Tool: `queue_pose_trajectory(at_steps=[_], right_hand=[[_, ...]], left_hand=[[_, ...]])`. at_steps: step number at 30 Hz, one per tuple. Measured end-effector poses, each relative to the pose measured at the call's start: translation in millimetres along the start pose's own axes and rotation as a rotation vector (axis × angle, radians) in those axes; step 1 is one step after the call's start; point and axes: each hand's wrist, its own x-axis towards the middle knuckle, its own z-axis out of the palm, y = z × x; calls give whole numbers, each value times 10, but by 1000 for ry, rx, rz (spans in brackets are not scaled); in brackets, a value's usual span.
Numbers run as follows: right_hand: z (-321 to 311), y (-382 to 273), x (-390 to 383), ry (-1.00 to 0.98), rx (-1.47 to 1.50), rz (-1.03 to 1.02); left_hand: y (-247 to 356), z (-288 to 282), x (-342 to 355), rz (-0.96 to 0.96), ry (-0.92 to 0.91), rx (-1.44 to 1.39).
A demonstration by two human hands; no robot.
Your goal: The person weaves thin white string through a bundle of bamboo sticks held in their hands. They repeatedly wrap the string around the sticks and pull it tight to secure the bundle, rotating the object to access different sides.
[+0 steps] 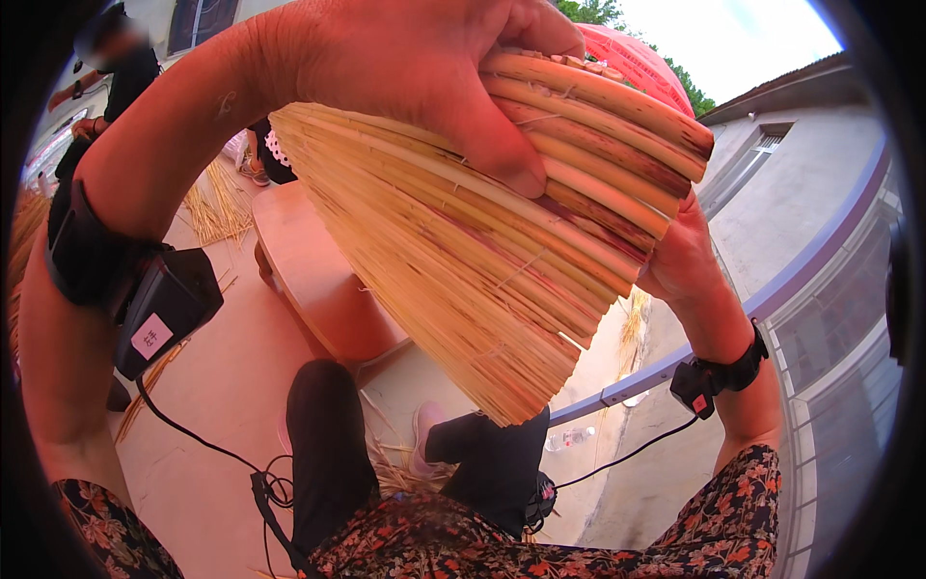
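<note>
A fan-shaped stitched bundle of straw stalks point(453, 241) is held up in front of me, tilted. Its stalks lie side by side, bound with thin thread; thick brownish ones run along the upper right, finer pale ones below. Cut ends form a stepped edge on the right. Over the top reaches my left hand point(415, 82), closed on the bundle, its thumb pressed along the stalks. At the right edge my right hand point(683, 256) supports it from behind, most of its fingers hidden by the stalks.
Beneath the bundle stands a light brown stool or small table point(323, 275). Loose straw point(220, 205) lies on the floor, with a plastic bottle point(569, 439) beside a metal rail point(641, 379). Another person point(125, 72) is at the far left. Cables hang from both wrist devices.
</note>
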Motion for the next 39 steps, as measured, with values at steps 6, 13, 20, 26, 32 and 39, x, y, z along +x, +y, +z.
queue_pose_trajectory(at_steps=[6,13,20,26,32,39], right_hand=[[-222,157,127,-83,22,16],[-237,82,161,-192,70,4],[-23,-88,-26,1,-18,40],[485,-251,67,94,90,74],[848,-137,266,-154,96,-139],[1104,42,442,-245,218,-281]], left_hand=[[-116,-63,15,-41,-43,181],[-89,31,-58,-101,135,126],[-124,-65,-73,-132,237,132],[145,-526,-498,-23,170,228],[512,-459,-952,-159,290,282],[766,-323,-995,-248,342,305]])
